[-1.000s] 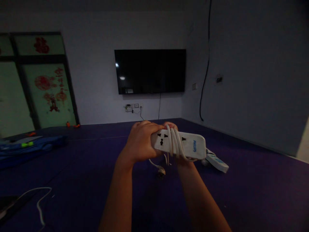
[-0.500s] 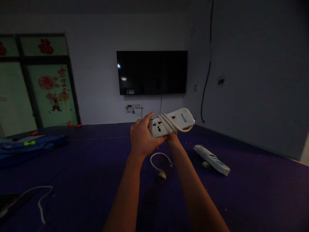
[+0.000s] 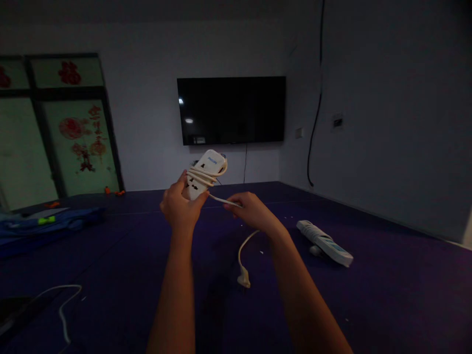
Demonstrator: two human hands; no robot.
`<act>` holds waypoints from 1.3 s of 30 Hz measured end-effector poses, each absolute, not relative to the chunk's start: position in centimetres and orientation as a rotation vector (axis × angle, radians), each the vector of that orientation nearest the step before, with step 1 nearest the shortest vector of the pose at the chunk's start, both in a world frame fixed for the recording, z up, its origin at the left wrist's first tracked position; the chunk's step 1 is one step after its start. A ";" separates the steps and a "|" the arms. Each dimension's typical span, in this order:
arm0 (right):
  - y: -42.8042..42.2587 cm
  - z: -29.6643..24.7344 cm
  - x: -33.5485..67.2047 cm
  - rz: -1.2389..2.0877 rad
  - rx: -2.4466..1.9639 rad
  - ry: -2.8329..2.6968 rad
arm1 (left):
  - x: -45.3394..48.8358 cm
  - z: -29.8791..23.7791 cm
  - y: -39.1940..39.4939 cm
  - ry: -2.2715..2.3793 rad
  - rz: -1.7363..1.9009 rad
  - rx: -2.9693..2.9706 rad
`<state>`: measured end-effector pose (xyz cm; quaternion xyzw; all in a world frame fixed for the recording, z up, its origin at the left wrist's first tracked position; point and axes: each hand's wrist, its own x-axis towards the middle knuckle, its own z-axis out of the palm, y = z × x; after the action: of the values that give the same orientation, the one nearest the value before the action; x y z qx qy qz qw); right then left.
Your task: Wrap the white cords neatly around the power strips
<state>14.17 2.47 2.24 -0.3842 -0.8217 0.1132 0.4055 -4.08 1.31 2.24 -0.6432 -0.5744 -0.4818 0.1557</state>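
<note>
A white power strip [image 3: 196, 189] with PHILIPS lettering is raised and tilted in my left hand [image 3: 182, 204], whose fingers and thumb close on its near end. Several turns of its pale cord [image 3: 202, 177] wrap around the strip's middle. My right hand [image 3: 250, 209] pinches the cord a short way to the right, and the length between the hands is nearly straight. Below the right hand the rest of the cord hangs down to a plug [image 3: 244, 278]. A second power strip [image 3: 326, 244], its cord also wound around it, lies on the purple floor covering to the right.
A dark television [image 3: 232, 110] hangs on the far wall. Blue cloth [image 3: 73, 219] lies at the left, and a white cable [image 3: 61, 307] at the lower left. A black cable [image 3: 317, 118] dangles down the right wall. Several small orange things [image 3: 120, 193] are near the door.
My left hand has moved left with the power strip, which is now tilted more steeply. My right hand has come out from behind it to the right, drawing the cord out. The plug has swung lower.
</note>
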 end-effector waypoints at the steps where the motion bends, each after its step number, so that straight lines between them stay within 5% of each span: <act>1: 2.4 2.2 14.3 0.264 -0.981 -2.073 | -4.6 2.2 1.3 -1.690 -1.476 -1.724; 16: 0.5 3.3 14.4 -0.422 -1.004 -2.008 | -3.2 1.0 1.9 -1.908 -1.431 -1.470; 23: 0.7 3.4 15.4 -0.524 -0.927 -1.863 | -2.8 1.5 1.6 -1.590 -1.002 -1.864; 28: 1.6 3.2 17.6 -0.384 -0.827 -1.687 | -1.3 2.6 0.0 -1.331 -0.769 -2.135; 39: 2.5 2.3 20.1 0.520 -0.477 -1.566 | 1.6 4.4 -5.8 -1.005 -0.756 -2.402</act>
<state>20.08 2.53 2.34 -0.2104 -0.6901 0.2290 0.6535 1.56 -5.83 4.36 -0.8654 -0.3623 -0.2725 0.2135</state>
